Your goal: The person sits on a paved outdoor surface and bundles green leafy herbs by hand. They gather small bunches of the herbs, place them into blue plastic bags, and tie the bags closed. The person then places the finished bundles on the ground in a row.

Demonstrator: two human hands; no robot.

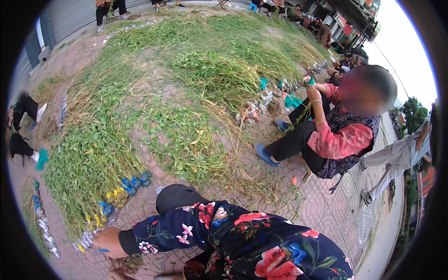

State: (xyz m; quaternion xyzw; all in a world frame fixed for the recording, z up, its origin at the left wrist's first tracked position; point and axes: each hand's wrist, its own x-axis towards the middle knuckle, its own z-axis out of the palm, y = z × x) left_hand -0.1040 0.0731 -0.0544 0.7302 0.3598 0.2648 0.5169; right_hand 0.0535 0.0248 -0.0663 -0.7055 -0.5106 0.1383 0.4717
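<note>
My right hand (109,241), in a navy floral sleeve, reaches down to a row of small plastic-wrapped bundles at the stem ends of leafy green plants (94,164). Its fingers are at the white bundles (85,239); a blue strip (101,250) shows just below them. What it grips is hidden. Yellow bundles (118,196) and blue bundles (135,183) lie further along the row. My left hand (118,271) is low at the bottom edge, below the right one, partly cut off; its hold is unclear. Cut stems (127,263) lie beside it on the paving.
My dark-clad knee (178,198) is bent by the plants. A seated person (344,140) at right handles green plastic near more wrapped bundles (253,108). Plant heaps (217,77) spread over pink paving (323,206). Another row of bundles (43,224) lies far left; other people sit around.
</note>
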